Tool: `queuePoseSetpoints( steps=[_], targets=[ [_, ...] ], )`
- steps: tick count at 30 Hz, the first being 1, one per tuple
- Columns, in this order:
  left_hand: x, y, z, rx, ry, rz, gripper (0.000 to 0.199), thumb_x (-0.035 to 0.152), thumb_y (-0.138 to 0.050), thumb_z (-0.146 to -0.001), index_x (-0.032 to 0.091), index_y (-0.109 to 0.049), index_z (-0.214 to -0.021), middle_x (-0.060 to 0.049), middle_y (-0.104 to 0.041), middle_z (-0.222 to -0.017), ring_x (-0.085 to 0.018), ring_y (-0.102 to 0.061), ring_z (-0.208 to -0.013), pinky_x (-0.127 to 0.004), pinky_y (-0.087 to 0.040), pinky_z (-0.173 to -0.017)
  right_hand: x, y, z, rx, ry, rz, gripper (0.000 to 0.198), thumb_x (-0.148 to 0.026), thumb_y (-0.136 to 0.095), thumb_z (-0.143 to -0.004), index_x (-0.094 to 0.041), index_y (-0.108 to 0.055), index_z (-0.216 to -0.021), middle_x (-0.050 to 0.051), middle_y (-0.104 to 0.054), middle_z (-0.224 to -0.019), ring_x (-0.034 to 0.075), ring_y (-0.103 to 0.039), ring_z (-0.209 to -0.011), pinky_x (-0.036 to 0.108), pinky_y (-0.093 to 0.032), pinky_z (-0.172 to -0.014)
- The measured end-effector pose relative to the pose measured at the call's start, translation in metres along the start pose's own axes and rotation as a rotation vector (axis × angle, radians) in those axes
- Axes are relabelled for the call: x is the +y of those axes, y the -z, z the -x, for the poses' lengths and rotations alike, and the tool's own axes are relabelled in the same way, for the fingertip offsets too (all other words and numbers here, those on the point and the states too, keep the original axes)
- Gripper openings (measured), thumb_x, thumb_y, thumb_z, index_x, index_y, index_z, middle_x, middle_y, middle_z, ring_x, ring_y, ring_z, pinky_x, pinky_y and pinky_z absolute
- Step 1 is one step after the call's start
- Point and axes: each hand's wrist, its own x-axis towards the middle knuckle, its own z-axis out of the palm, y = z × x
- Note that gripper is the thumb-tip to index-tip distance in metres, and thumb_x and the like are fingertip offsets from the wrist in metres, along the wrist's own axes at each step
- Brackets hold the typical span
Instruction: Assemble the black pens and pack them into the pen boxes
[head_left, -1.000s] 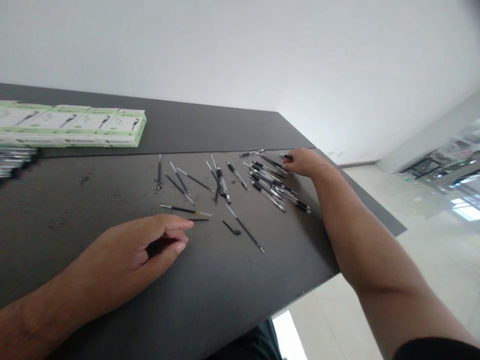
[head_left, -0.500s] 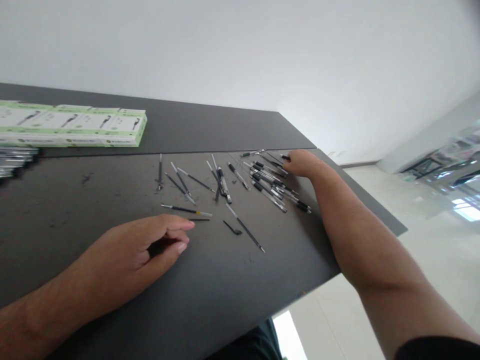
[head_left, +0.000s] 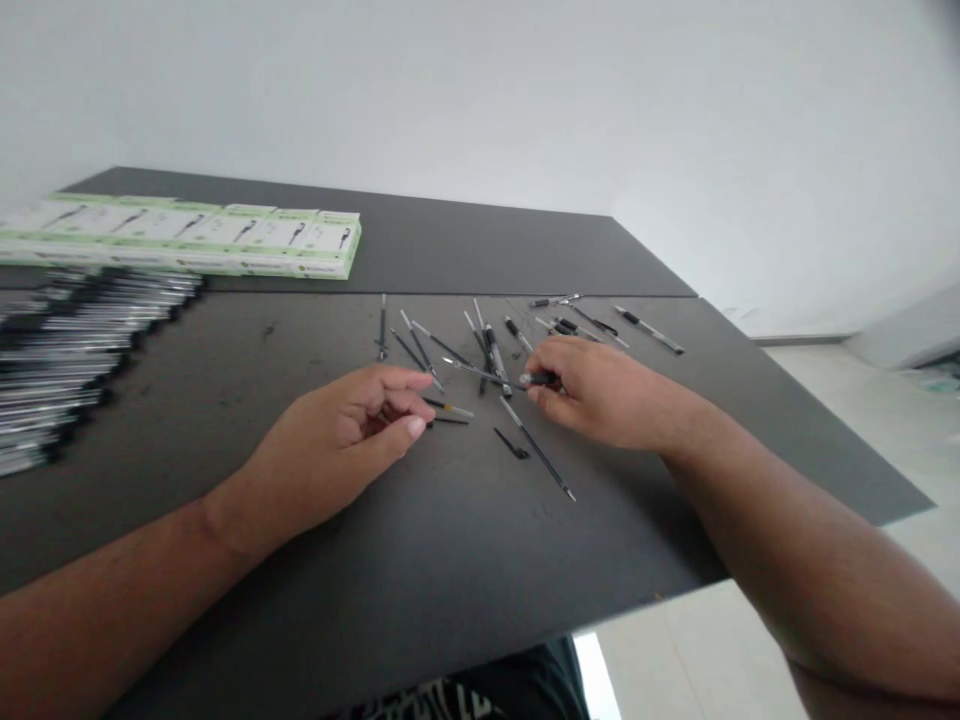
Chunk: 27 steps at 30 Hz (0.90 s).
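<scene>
No wording can be read before you: print on the green-and-white boxes (head_left: 247,237) along your desk (head_left: 465,560) is too small, and pale markings (head_left: 442,702) on your dark clothing (head_left: 536,682) are illegible.

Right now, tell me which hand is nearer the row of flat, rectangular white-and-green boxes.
Left. The left hand is on the near side of the boxes, closest to their right end; the right hand is farther away, well to the right of that end.
</scene>
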Motion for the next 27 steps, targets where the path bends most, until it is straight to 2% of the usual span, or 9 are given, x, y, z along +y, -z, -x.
queuePoseSetpoints(
  steps=[5,10,13,21,27],
  targets=[
    [0.001,-0.003,-0.003,-0.028,0.009,0.105,0.046,0.052,-0.079,-0.095,0.026,-0.077,-0.133,-0.005,-0.090,-0.105,-0.024,-0.085,-0.088,-0.037,-0.071,-0.083,-0.020,-0.009,0.003,-0.103,0.045,-0.022,0.011,-0.019,-0.066,-0.100,-0.018,-0.072,-0.109,0.010,-0.075,-0.109,0.025,-0.070,-0.098,0.036,-0.049,-0.090],
    [0.006,-0.001,0.000,-0.043,0.010,0.000,0.032,0.055,-0.075,-0.097,0.027,-0.082,-0.110,-0.004,-0.090,-0.097,-0.024,-0.084,-0.086,-0.034,-0.068,-0.075,-0.026,-0.011,0.002,-0.135,0.062,0.006,0.010,-0.019,-0.066,-0.102,-0.019,-0.072,-0.110,0.011,-0.075,-0.111,0.028,-0.071,-0.103,0.039,-0.050,-0.092],
    [0.011,0.001,0.002,-0.036,-0.007,-0.089,0.028,0.053,-0.071,-0.099,0.028,-0.081,-0.101,-0.002,-0.088,-0.089,-0.023,-0.083,-0.083,-0.031,-0.064,-0.071,-0.029,-0.014,0.003,-0.124,0.087,0.006,0.009,-0.021,-0.068,-0.100,-0.020,-0.072,-0.109,0.010,-0.076,-0.111,0.028,-0.072,-0.100,0.039,-0.051,-0.089],
    [0.013,0.001,0.001,-0.024,0.002,-0.133,0.024,0.051,-0.071,-0.097,0.028,-0.080,-0.099,0.000,-0.086,-0.086,-0.022,-0.081,-0.079,-0.032,-0.060,-0.069,-0.031,-0.015,0.004,-0.084,0.099,-0.003,0.009,-0.019,-0.069,-0.098,-0.021,-0.071,-0.106,0.010,-0.076,-0.110,0.027,-0.071,-0.098,0.038,-0.052,-0.087],
    [0.012,0.006,0.000,0.005,0.012,-0.135,0.032,0.058,-0.066,-0.102,0.027,-0.077,-0.099,-0.001,-0.086,-0.081,-0.021,-0.081,-0.073,-0.033,-0.061,-0.071,-0.023,-0.016,0.004,-0.015,0.098,-0.108,0.012,-0.020,-0.067,-0.098,-0.021,-0.068,-0.110,0.010,-0.075,-0.110,0.026,-0.070,-0.098,0.038,-0.050,-0.087]
  ],
)
